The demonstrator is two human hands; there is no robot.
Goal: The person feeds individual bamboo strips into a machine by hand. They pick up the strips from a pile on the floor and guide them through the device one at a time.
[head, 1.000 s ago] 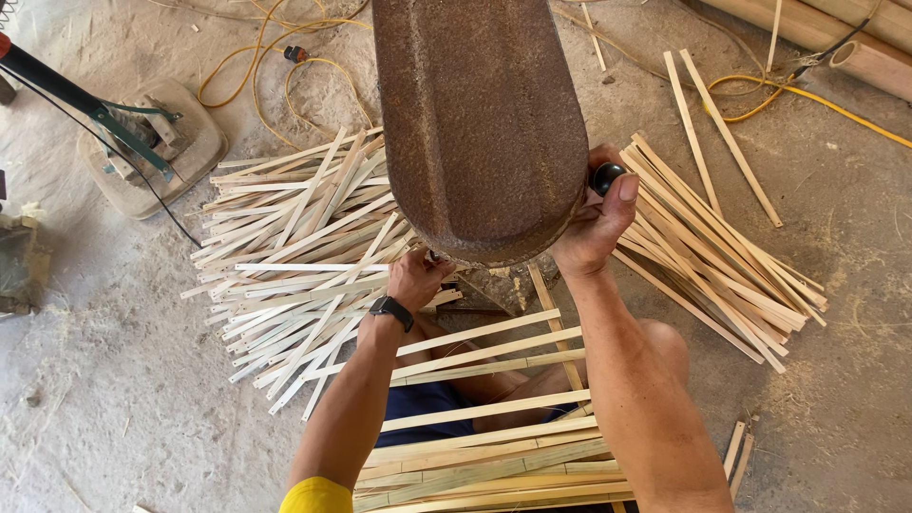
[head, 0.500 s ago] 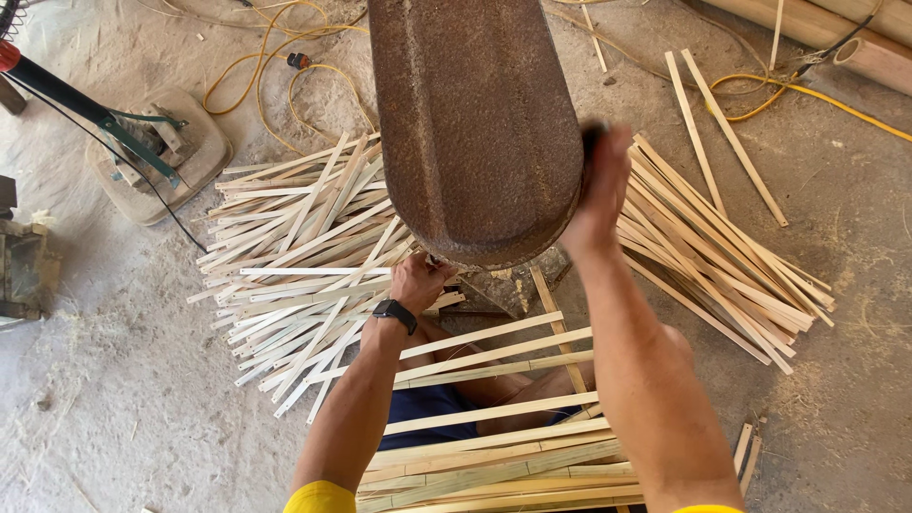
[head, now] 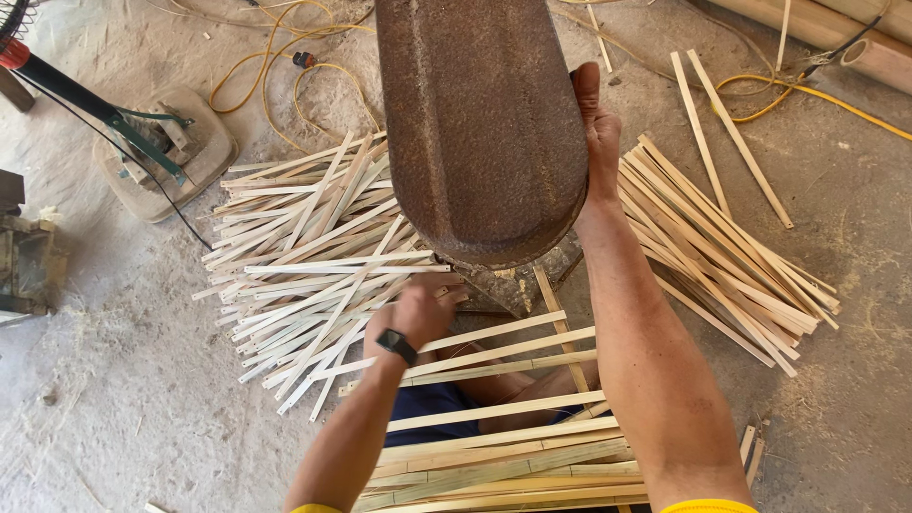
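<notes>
A tall rusty brown metal cover (head: 475, 133) with a rounded lower end fills the middle of the view. My right hand (head: 594, 123) lies flat against its right side, fingers stretched upward. My left hand (head: 423, 309), with a black watch on the wrist, is closed just under the cover's lower edge, where the ends of pale bamboo strips (head: 342, 269) meet it. What it grips is partly hidden by the fingers. More split strips (head: 503, 456) lie across my lap.
A loose fan of bamboo strips (head: 304, 313) covers the floor on the left, and another pile (head: 722, 256) lies on the right. A stand's base (head: 161, 152), yellow cable (head: 266, 66) and a grey box (head: 28, 266) are at the left; thick bamboo poles (head: 855, 38) lie top right.
My right hand has slid up the cover's right side from its lower edge. The small dark object seen by its fingers earlier no longer shows. My left hand stayed under the cover.
</notes>
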